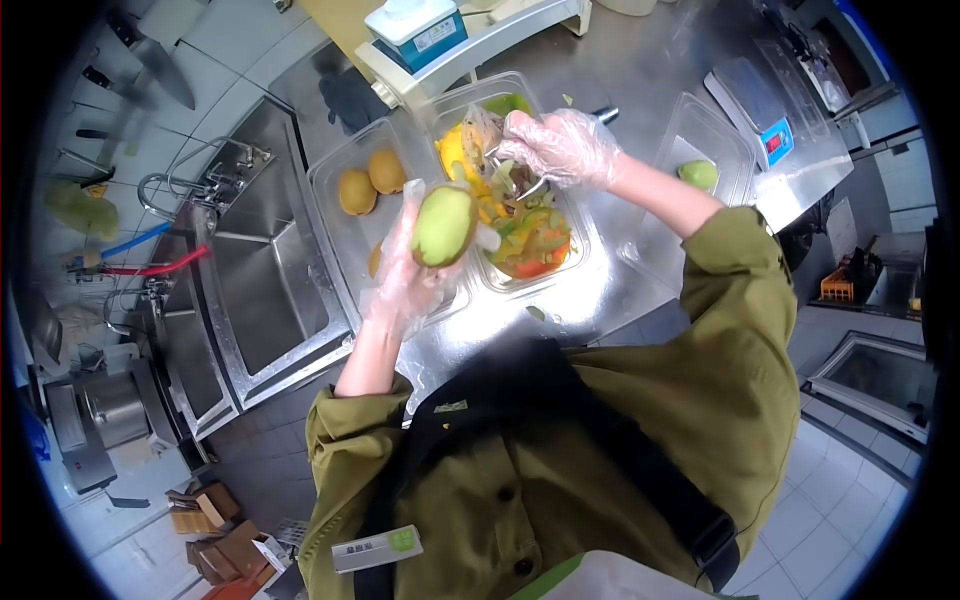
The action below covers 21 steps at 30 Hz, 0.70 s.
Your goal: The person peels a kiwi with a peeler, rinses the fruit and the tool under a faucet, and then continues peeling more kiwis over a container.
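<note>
In a clear plastic glove, my left hand (405,262) holds a partly peeled kiwi (445,226), bright green on top with brown skin along its right side. My right hand (562,146), also gloved, is closed around a metal peeler (537,188) above the tub of peelings. That clear tub (588,262) contains green, yellow and orange scraps. Left of it stands another clear tub (322,185) with unpeeled brown kiwis (357,191). A peeled green fruit (698,175) lies in a third clear tub (742,165) to the right.
A metal sink (262,300) with faucets is at the left. Knives (165,72) hang on the tiled wall. At the back are a teal-and-white box (420,35) on a white stand and a dark cloth (350,98). A scale (750,118) stands at the right.
</note>
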{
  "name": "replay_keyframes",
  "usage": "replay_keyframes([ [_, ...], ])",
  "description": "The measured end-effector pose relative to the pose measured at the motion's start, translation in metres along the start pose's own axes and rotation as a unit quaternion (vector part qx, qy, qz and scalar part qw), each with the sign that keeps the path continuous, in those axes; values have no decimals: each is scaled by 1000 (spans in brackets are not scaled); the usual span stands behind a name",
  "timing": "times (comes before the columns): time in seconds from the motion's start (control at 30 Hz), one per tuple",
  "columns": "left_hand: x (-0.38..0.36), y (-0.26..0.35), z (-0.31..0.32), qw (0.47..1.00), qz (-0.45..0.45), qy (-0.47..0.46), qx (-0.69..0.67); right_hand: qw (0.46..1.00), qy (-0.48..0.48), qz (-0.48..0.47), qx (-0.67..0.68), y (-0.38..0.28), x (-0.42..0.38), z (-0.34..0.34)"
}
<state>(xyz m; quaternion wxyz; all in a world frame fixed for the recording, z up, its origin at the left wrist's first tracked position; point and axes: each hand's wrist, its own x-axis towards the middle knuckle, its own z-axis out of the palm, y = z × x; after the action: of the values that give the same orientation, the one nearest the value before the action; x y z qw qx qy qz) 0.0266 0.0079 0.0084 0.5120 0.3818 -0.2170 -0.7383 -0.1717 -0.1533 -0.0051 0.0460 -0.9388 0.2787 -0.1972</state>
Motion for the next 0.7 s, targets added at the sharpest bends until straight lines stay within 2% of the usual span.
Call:
replay_keyframes([
  [0.07,6,-9,-9,1000,-14,-5,-24,988,58,-76,124,-13,-2,-3],
  [0.1,10,-11,-15,999,-20,-10,-31,987,44,-73,133,-20,-4,-7],
  [0.13,12,-15,-15,997,15,-59,-45,987,31,-71,143,-27,-6,-10],
  [0.17,14,-18,-10,999,26,-15,-22,984,42,-55,166,-35,-9,-15],
  [0.23,18,-17,10,996,52,72,24,990,41,-37,126,-44,-7,-23],
  [0.27,20,-23,-3,993,96,-57,-46,991,57,-39,112,-44,-7,-25],
  [0.37,24,-21,13,987,89,29,-132,992,91,-39,78,-44,-5,-28],
  [0.4,28,-29,7,984,145,37,-98,993,91,-34,71,-48,-6,-29],
  [0.5,38,-35,-3,984,169,53,-17,994,93,-48,28,-57,-7,-30],
  [0.6,31,-36,5,973,197,116,43,991,90,-94,18,-55,-6,-27],
  [0.63,29,-36,7,967,207,137,62,995,63,-75,-19,-41,-6,-18],
  [0.7,20,-33,1,929,265,152,208,995,10,-33,-90,-14,-9,1],
])
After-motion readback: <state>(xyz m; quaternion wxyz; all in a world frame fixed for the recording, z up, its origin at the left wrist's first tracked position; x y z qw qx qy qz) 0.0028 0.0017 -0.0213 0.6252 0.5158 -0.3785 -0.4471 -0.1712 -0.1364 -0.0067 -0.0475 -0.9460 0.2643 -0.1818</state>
